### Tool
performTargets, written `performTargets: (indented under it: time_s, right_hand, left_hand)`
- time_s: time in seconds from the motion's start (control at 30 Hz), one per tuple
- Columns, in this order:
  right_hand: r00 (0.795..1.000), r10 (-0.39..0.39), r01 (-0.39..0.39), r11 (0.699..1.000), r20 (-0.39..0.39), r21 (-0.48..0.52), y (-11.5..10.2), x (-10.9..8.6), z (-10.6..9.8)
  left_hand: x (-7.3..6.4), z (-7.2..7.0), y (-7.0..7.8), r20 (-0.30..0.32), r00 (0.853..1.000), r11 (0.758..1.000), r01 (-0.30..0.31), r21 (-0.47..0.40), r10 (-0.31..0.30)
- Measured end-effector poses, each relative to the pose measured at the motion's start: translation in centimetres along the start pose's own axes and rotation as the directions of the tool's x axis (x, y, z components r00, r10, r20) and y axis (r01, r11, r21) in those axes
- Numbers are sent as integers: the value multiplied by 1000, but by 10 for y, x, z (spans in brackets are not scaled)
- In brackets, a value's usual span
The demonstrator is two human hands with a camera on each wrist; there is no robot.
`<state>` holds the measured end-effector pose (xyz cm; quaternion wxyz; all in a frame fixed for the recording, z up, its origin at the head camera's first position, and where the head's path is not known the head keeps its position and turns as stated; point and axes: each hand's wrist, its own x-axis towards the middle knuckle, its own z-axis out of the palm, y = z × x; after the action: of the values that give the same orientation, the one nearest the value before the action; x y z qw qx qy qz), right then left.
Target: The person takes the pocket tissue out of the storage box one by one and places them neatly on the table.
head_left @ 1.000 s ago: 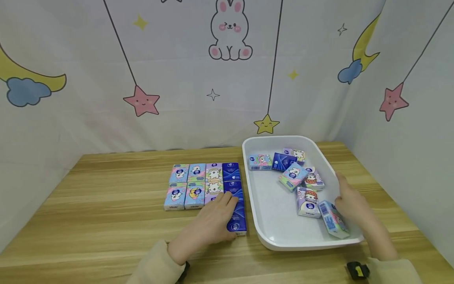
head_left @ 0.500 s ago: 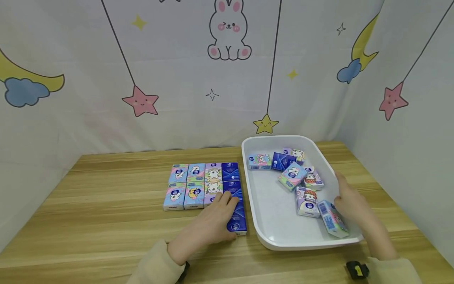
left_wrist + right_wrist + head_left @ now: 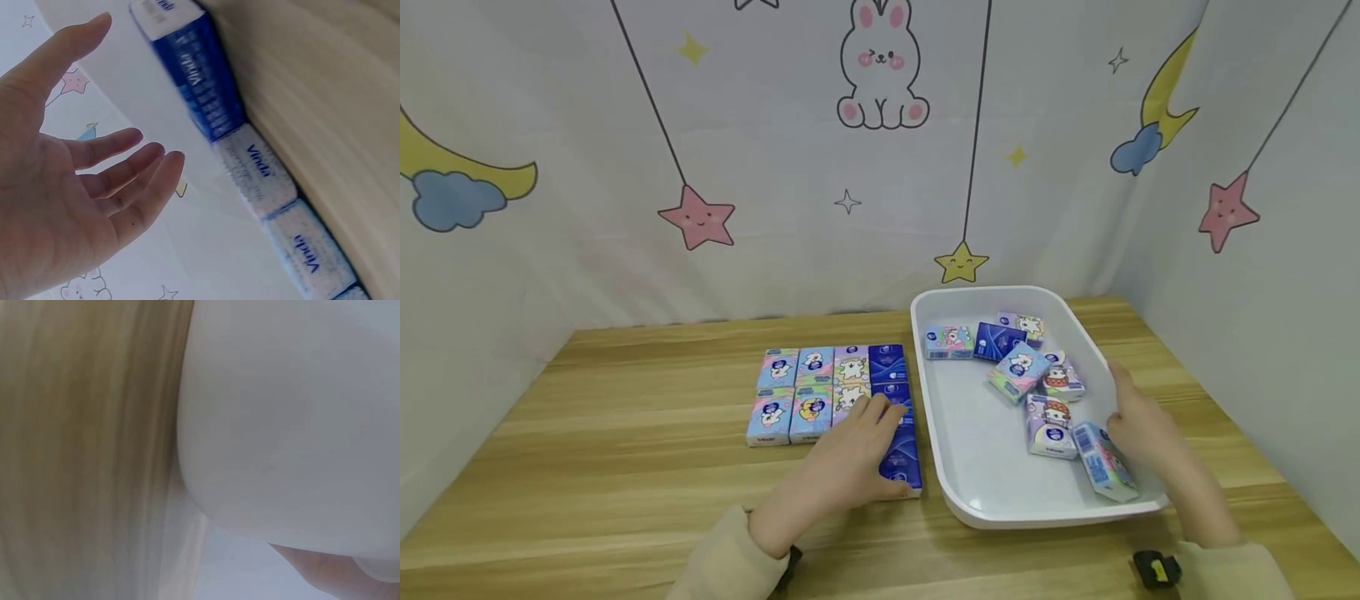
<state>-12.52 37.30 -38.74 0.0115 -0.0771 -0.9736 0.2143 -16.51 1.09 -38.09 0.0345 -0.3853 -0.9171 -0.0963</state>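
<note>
My left hand (image 3: 842, 458) hovers over the front blue tissue pack (image 3: 904, 458), which ends a column of blue packs. In the left wrist view, its thumb and loosely bent fingers (image 3: 153, 187) are spread with nothing between them, apart from the blue pack (image 3: 203, 81). My right hand (image 3: 1150, 429) grips the right rim of a white plastic tub (image 3: 958, 475); in the right wrist view, part of it shows beyond the tub's outer wall. Inside the tub, beside that hand, a blue-pink tissue pack (image 3: 1103, 462) leans against the wall.
Several cartoon-printed tissue packs (image 3: 771, 412) lie in neat rows left of the blue column. Loose packs, among them a purple one (image 3: 1051, 427) and a dark blue one (image 3: 998, 340), lie in the tub. A patterned curtain (image 3: 775, 250) stands behind the wooden table (image 3: 625, 433).
My left hand has lifted slightly off the front blue tissue pack, its fingers and thumb now wider apart. The right hand, tub and packs stay where they were.
</note>
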Motion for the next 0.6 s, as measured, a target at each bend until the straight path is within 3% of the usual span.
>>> performTargets:
  time_s: [0.17, 0.33, 0.6]
  right_hand:
    - [1000, 2, -2, 1000, 7, 5, 1, -1, 0]
    - [1000, 5, -5, 1000, 12, 12, 0, 0, 0]
    - [1000, -5, 5, 1000, 0, 16, 0, 0, 0]
  left_hand:
    - [3, -4, 6, -29, 999, 1000, -26, -2, 26]
    - [9, -7, 16, -21, 998, 998, -59, -15, 58]
    - [19, -15, 36, -63, 992, 994, -105, 34, 107]
